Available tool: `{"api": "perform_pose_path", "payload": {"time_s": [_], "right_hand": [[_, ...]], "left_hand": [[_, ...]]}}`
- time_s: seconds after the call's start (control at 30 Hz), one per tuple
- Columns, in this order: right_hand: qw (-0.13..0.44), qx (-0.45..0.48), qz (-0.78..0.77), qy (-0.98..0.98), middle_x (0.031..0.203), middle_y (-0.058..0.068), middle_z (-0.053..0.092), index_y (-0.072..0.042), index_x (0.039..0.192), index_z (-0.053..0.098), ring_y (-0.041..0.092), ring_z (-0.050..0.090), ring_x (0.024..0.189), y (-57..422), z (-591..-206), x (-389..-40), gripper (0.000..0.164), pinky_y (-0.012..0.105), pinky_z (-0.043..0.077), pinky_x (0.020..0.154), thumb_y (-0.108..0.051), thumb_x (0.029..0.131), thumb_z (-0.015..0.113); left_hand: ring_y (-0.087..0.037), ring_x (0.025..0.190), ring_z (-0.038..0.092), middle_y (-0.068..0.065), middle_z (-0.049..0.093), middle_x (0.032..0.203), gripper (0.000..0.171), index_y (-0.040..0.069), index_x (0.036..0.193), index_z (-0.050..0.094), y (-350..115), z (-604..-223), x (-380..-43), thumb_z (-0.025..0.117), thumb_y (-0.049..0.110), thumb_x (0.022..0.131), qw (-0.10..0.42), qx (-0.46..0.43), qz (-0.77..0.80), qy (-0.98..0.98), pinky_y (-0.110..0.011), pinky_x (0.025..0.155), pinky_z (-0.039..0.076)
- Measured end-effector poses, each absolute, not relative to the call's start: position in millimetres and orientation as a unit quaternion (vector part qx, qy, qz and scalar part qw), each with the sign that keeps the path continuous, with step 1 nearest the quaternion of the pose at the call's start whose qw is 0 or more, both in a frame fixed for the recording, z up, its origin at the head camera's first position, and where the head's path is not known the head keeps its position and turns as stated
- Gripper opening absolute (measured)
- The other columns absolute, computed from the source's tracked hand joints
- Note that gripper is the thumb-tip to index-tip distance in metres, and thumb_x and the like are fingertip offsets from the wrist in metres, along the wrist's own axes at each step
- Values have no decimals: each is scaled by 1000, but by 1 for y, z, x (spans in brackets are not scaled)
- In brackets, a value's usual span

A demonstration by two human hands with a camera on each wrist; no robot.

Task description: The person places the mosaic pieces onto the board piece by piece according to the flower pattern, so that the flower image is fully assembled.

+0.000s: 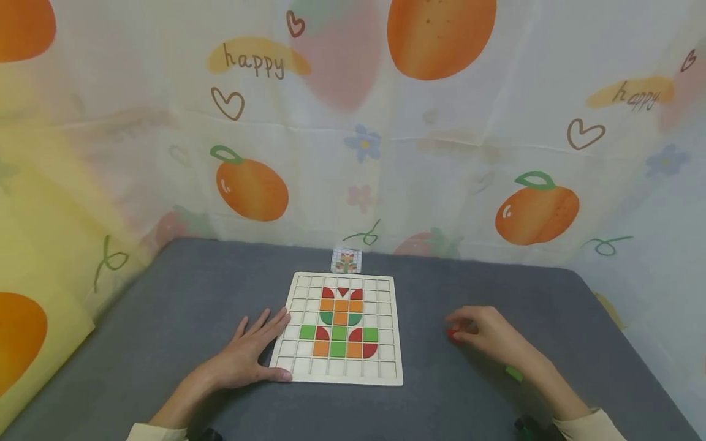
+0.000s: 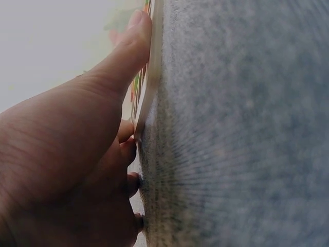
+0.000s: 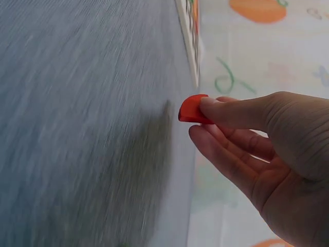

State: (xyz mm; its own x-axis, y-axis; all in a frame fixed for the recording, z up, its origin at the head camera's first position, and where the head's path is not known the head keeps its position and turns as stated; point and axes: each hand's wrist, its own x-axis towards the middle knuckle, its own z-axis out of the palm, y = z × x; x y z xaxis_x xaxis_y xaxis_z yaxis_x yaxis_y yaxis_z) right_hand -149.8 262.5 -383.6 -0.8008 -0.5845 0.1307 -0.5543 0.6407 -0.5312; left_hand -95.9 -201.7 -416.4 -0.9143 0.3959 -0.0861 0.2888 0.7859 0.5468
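Observation:
A white gridded board (image 1: 380, 370) lies on the grey table, with red, orange and green tiles forming a flower-like pattern in its cells. My left hand (image 1: 245, 358) rests spread at the board's left side, fingertips on the edge and thumb on the near-left corner. In the left wrist view the thumb (image 2: 131, 43) lies along the board's rim. To the right of the board, my right hand (image 1: 491, 334) pinches a red quarter-round tile (image 3: 193, 109) between thumb and fingers. That tile is held over the table, its curved side showing in the right wrist view.
A small pattern card (image 1: 346, 261) with a similar flower design lies just beyond the board's far edge. One green tile (image 1: 514, 373) is on the table beside my right forearm. Behind the table hangs a fruit-printed cloth (image 1: 441, 184).

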Motion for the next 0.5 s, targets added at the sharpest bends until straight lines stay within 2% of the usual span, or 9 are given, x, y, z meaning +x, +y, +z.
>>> {"api": "perform_pose_path", "payload": {"time_s": [0.23, 0.5], "right_hand": [[12, -350, -281, 893, 87, -4, 68, -3, 102, 73, 6, 62, 78, 226, -388, -157, 21, 27, 55, 69, -1, 82, 76], [39, -359, -281, 889, 88, -6, 68, -4, 106, 73, 3, 60, 77, 189, -384, -161, 24, 24, 54, 68, -4, 83, 77]], "left_hand": [[-45, 147, 6, -13, 22, 161, 110, 9, 155, 27, -203, -416, -94, 78, 60, 71, 102, 177, 278, 939, -68, 109, -6], [-44, 147, 7, -11, 22, 162, 111, 10, 156, 27, -201, -417, -96, 78, 61, 71, 100, 174, 277, 940, -68, 110, -5]]}}
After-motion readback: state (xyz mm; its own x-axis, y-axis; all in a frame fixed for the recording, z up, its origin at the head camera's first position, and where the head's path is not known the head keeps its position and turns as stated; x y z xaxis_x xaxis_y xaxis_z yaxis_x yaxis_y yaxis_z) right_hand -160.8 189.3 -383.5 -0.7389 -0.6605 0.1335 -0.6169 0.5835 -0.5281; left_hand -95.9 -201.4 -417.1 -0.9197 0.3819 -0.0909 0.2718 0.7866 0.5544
